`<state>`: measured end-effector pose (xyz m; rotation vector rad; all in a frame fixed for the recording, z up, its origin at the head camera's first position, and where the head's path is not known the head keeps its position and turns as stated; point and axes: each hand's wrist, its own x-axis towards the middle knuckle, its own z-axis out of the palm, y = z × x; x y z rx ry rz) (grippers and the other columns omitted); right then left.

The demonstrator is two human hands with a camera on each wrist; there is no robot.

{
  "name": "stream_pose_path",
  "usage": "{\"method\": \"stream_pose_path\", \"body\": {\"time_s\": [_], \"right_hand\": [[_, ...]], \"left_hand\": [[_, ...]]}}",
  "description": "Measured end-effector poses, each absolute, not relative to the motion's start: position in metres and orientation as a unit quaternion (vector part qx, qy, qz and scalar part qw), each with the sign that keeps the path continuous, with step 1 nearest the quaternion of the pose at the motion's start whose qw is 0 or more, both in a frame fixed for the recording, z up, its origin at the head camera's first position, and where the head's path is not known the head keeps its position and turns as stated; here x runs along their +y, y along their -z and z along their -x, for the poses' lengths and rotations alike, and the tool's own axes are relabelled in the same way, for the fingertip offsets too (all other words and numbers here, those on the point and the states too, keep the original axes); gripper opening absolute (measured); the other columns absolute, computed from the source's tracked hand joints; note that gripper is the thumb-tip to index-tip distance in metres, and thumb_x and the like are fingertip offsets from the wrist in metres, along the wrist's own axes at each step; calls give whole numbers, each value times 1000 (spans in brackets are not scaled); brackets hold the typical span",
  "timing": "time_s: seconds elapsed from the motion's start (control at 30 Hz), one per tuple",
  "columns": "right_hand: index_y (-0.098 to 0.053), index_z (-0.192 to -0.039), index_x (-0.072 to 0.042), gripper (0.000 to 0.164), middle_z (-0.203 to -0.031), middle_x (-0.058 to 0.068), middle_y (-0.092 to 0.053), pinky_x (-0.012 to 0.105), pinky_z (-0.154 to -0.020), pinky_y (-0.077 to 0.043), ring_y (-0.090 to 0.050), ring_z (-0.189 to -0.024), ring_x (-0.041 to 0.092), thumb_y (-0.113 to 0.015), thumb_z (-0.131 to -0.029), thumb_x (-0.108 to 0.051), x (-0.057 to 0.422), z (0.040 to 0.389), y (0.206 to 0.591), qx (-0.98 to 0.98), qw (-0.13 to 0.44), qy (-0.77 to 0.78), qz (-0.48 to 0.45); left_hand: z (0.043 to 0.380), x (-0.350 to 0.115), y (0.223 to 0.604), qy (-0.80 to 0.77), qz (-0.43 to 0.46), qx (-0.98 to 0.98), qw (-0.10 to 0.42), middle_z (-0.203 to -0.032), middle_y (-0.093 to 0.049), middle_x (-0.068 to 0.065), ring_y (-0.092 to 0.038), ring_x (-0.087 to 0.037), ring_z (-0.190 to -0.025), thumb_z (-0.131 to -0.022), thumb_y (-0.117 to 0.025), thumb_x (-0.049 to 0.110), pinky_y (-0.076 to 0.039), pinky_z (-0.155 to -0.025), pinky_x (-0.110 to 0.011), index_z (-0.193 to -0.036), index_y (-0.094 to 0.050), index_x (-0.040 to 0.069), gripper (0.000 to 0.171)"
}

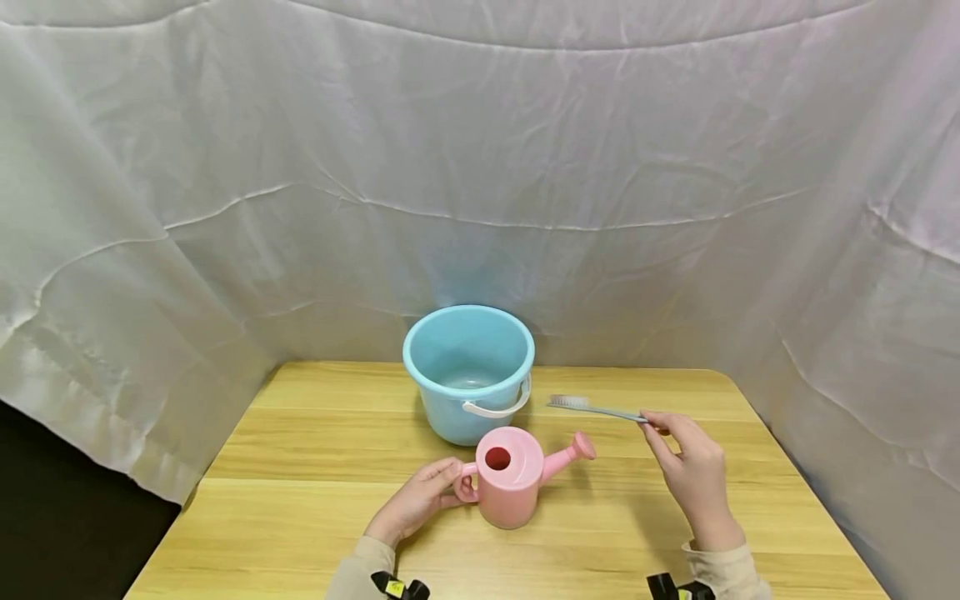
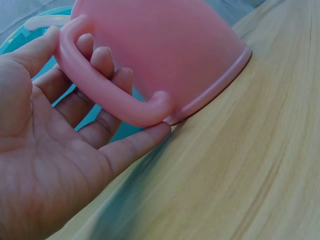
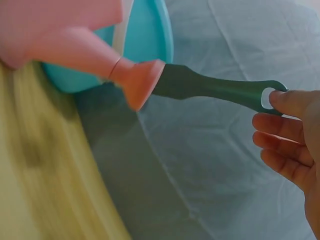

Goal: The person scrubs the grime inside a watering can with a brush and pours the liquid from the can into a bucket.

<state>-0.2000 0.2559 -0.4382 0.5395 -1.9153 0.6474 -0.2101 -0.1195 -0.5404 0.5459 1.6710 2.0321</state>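
Note:
A pink watering can (image 1: 506,497) appears to stand on the table, its spout pointing right. My left hand (image 1: 420,498) grips its handle (image 2: 95,75), with several fingertips showing through the loop in the left wrist view. To the right, my right hand (image 1: 693,467) pinches a long-handled brush (image 1: 611,412) by the handle's end. The brush is held in the air, roughly level, its pale bristles (image 1: 570,401) facing up. In the right wrist view, the brush's handle (image 3: 225,89) looks dark green with a hole at its end, and the can's spout head (image 3: 143,82) hides its bristles.
A light blue bucket (image 1: 457,417) stands behind the watering can, its white handle (image 1: 498,412) hanging down at the right front. The wooden table (image 1: 300,517) is enclosed by a pale cloth backdrop (image 1: 480,167) at the back and sides.

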Motion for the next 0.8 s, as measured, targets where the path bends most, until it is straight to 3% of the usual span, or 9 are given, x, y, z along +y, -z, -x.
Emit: {"method": "stream_pose_path", "body": {"time_s": [0.1,0.2,0.4,0.8], "right_hand": [[-75,-91,-3,22,-80,10,-73,14,-64,-52,-63,-67,20,-78,-72,4,259,203,444,-809,484,-264,-205],[-74,-90,-4,28,-79,11,-73,15,-62,-52,-64,-66,22,-79,-65,9,261,208,451,-816,477,-263,-196],[-74,-88,-4,29,-82,9,-74,23,-55,-54,-65,-65,23,-81,-65,10,266,215,464,-828,470,-241,-189],[-72,-89,-6,20,-83,10,-74,27,-56,-54,-66,-70,24,-79,-73,4,278,222,488,-875,401,-238,-134]], "left_hand": [[210,-120,541,-738,-205,603,225,-98,-58,0,-64,-18,-103,-106,-38,30,-53,-99,-37,-85,-54,11,33],[210,-120,541,-738,-207,602,224,-98,-58,1,-64,-18,-102,-106,-38,30,-53,-99,-37,-85,-54,10,33],[210,-119,540,-733,-200,611,222,-98,-58,-1,-63,-20,-103,-106,-38,31,-53,-99,-39,-84,-54,10,34],[212,-120,543,-732,-201,612,221,-98,-60,0,-65,-18,-101,-106,-36,30,-54,-97,-36,-85,-55,11,33]]}}
